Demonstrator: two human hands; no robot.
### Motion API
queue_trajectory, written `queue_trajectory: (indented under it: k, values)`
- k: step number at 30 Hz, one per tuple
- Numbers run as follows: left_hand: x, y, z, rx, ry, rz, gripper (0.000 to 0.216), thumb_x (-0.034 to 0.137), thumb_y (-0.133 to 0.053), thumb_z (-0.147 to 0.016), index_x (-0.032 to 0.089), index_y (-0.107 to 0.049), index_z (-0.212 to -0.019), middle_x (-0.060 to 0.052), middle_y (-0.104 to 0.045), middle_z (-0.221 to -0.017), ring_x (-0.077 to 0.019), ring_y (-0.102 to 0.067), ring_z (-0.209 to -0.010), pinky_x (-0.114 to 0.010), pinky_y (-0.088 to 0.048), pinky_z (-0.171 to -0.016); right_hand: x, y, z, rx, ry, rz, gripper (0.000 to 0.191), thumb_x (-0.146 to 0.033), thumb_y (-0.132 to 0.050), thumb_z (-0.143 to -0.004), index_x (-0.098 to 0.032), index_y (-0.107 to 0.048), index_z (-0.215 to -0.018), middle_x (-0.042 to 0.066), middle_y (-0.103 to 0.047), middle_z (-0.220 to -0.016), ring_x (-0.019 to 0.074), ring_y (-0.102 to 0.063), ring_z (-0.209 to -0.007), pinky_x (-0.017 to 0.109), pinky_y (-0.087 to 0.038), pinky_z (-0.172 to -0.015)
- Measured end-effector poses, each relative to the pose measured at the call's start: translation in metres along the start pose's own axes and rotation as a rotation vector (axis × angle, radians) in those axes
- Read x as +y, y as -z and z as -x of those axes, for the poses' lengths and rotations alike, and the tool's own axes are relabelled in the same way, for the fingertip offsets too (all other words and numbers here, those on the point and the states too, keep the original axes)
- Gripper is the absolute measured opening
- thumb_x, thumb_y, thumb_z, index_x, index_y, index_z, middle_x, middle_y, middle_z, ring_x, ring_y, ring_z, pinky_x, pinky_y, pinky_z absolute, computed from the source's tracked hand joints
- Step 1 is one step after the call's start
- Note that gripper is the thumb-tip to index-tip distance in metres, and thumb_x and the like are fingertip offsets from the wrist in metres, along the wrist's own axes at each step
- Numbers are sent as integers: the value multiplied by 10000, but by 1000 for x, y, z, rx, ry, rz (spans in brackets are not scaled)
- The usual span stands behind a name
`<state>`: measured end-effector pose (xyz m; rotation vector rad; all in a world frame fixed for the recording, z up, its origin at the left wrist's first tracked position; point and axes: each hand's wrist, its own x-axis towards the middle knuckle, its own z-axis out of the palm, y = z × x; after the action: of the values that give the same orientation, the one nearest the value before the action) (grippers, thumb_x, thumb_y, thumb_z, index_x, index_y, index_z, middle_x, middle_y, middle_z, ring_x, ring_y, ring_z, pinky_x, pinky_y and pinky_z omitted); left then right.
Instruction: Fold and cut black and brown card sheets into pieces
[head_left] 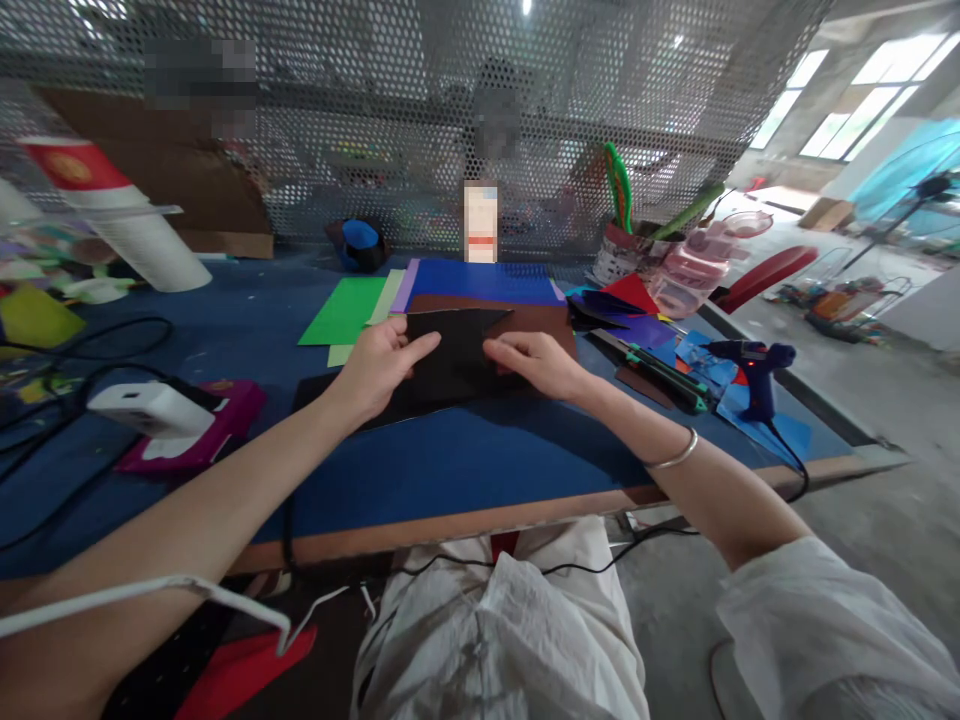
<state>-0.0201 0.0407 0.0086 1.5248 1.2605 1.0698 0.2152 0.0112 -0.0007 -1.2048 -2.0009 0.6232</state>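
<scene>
A dark sheet of paper or card [454, 350] is held between my two hands over the table, in the middle of the view. My left hand [386, 365] grips its left side, the thumb lying on top. On the right, my right hand [536, 362] pinches the sheet with thumb and bent fingers; the fingertips are partly hidden. Near the sheet's upper right corner a fold or flap shows. Just beyond it lie a brown sheet [551, 322] and a blue sheet [480, 282]. Green sheets [346, 310] lie beyond my left hand.
A glue gun [757, 375] with a small red light stands at the right, beside a green-black utility knife [664, 375]. On the left are a purple power strip [244, 408] with a white plug, cables and stacked paper cups [146, 235]. A perforated metal panel [360, 130] rises behind the table.
</scene>
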Motion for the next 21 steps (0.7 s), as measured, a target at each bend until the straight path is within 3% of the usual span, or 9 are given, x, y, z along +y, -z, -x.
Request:
queue_trajectory:
  k: [2, 4, 8, 10, 13, 16, 21]
  values:
    - [0, -2, 3, -41, -14, 15, 424, 514, -787, -704, 195, -681, -962, -55, -737, -849, -210, -691, -742, -280, -514, -585, -2, -3, -1, -97, -21, -77, 454, -610, -572, -946, -209, -603, -736, 11, -671, -716, 162, -604, -692, 281, -435, -652]
    - [0, -2, 2, -54, -57, -11, 421, 530, -732, -756, 194, -659, -998, -66, -749, -901, -225, -727, -813, -315, -583, -657, 2, 2, -5, -33, -20, -55, 374, -534, -593, -940, -216, -567, -746, 0, -649, -709, 159, -586, -689, 281, -429, -660]
    - [0, 6, -6, -55, -199, -275, 374, 503, -481, -945, 188, -588, -1116, -131, -765, -1108, -256, -765, -1035, -419, -635, -909, 18, 50, -16, 336, -25, 270, 239, -366, -574, -967, -224, -573, -774, -1, -599, -706, 178, -552, -705, 318, -431, -704]
    - [-2, 10, -10, -58, -241, -464, 366, 455, -565, -902, 198, -589, -1162, -149, -738, -1235, -301, -731, -1148, -475, -592, -1017, 28, 84, -15, 528, -50, 463, 113, -267, -574, -947, -223, -661, -889, 31, -662, -787, 219, -607, -791, 351, -463, -775]
    - [-7, 15, -14, -103, -261, -677, 517, 390, -710, -806, 142, -590, -1244, -242, -632, -1429, -430, -592, -1358, -584, -452, -1161, 44, 131, -5, 734, -177, 634, 245, -189, -500, -948, -202, -726, -1042, 113, -742, -987, 304, -667, -988, 434, -488, -897]
    - [-13, 18, -19, -179, -239, -833, 639, 414, -763, -796, 63, -575, -1296, -319, -596, -1452, -480, -549, -1390, -584, -419, -1168, 60, 160, 8, 767, -420, 725, 285, -163, -476, -934, -186, -745, -1024, 150, -747, -1007, 342, -661, -1048, 494, -483, -955]
    - [-17, 25, -25, -223, -215, -996, 769, 513, -817, -779, 89, -550, -1362, -285, -609, -1459, -444, -563, -1372, -502, -444, -1125, 82, 173, 19, 755, -657, 733, 275, -158, -480, -890, -205, -742, -961, 174, -735, -1035, 367, -637, -1098, 521, -485, -952]
